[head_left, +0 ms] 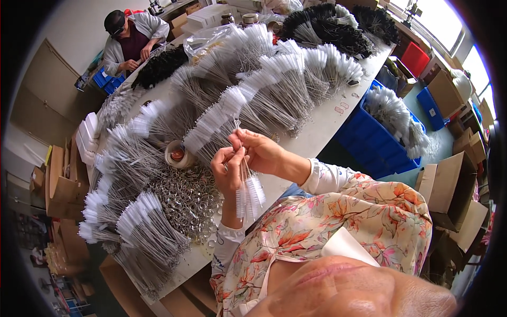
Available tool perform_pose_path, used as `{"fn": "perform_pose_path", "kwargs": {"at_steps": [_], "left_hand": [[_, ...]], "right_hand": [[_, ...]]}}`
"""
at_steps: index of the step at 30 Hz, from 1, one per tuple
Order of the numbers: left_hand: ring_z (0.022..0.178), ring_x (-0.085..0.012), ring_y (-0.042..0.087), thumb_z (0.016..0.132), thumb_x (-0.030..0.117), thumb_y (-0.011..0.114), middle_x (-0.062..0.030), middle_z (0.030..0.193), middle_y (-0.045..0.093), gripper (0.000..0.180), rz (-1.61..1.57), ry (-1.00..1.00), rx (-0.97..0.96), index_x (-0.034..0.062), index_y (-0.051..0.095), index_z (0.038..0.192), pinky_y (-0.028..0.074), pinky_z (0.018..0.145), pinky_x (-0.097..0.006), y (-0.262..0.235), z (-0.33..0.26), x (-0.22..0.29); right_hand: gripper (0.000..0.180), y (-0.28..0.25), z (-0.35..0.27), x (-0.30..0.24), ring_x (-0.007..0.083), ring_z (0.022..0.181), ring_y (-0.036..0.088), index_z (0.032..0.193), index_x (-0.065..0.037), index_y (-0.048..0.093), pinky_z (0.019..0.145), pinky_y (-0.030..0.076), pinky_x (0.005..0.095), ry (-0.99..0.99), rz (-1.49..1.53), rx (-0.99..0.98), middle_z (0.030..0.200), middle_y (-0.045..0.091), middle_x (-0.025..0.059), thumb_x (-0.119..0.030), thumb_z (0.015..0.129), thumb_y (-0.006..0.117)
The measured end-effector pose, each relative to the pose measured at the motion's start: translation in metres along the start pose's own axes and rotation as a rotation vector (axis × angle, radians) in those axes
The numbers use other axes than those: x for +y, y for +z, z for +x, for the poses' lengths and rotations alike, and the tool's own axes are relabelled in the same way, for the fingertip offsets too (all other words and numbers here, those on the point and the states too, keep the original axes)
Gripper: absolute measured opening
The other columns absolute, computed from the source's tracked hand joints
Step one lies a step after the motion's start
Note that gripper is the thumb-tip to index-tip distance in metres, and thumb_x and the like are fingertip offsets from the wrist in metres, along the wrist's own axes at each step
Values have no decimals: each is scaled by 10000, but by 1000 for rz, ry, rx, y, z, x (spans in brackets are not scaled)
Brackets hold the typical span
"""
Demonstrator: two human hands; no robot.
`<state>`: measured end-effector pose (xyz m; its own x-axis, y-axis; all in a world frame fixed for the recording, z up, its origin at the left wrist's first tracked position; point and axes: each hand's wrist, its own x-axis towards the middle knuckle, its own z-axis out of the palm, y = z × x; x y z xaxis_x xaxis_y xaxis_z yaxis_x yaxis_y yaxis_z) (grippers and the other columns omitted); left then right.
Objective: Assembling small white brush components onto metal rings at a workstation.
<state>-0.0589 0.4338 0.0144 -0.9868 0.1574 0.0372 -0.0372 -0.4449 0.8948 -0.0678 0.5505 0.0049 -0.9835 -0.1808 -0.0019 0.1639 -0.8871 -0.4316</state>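
Past the wearer's face (359, 290), left hand (227, 171) and right hand (266, 153) pinch slim brushes (250, 196), bristles pointing bodyward.

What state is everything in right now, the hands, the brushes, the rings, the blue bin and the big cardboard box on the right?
Left hand: closed on brush wires
Right hand: fingers bent at the wire ends, exact grip unclear
Held brushes: white bristles hanging down
Table brushes: bundled, heaped
Rings: loose, piled
Blue bin: open, filled with brushes
Cardboard box: open
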Motion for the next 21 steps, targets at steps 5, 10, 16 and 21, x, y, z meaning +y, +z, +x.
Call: {"fn": "perform_pose_path", "kwargs": {"at_steps": [5, 10, 16, 21], "left_hand": [[1057, -188, 473, 837, 236, 648, -128, 1209, 443, 439, 1128, 1046, -101, -27, 518, 1164, 406, 884, -347, -32, 0, 30], [1149, -256, 423, 778, 549, 616, -185, 1355, 306, 959, 431, 557, -249, -29, 160, 1392, 352, 966, -387, -28, -13, 43], [1066, -225, 506, 786, 307, 704, -139, 1180, 486, 587, 429, 271, -439, 24, 454, 1234, 424, 898, -342, -64, -33, 21], [750, -253, 571, 726, 90, 729, -99, 860, 580, 204, 752, 609, -352, 48, 574, 852, 462, 652, -331, -66, -68, 32]], "right_hand": [[174, 6, -11, -52, 39, 545, 449, 973, -53, 577, 492, 368, 197, 41, -374, -146, 718, 563, -23, -203, 942, 495], [118, 21, -33, -7, 202, 672, 580, 918, -21, 624, 644, 473, 300, -244, -1563, -485, 739, 608, 87, -76, 826, 573], [103, 23, -38, -5, 129, 625, 552, 892, -31, 617, 587, 455, 272, 116, -1392, -451, 700, 591, 38, -105, 878, 547], [215, 28, -46, -9, 58, 595, 532, 891, -19, 612, 528, 424, 214, 629, -1065, -510, 674, 568, -13, -226, 909, 556]]}}
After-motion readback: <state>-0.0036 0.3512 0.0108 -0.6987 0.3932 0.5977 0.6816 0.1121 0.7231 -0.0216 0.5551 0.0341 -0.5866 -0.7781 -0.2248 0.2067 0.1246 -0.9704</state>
